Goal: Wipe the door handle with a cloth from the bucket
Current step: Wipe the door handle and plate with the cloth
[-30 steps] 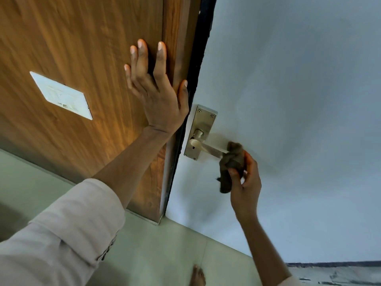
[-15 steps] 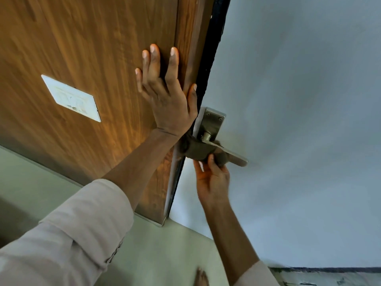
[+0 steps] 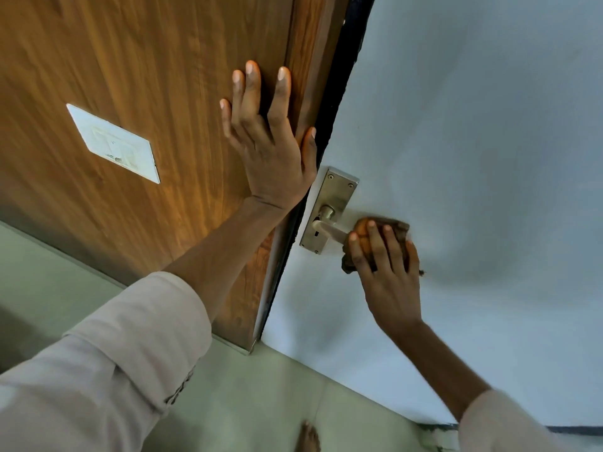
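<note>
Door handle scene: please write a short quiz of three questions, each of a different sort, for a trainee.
1. True or false: the left hand lies flat on the wooden door.
2. Which hand presses the cloth on the handle? A) left B) right C) both
3. Fill in: the handle is fixed on a metal ____ with screws.

Key: 1 true; 2 B; 3 plate.
</note>
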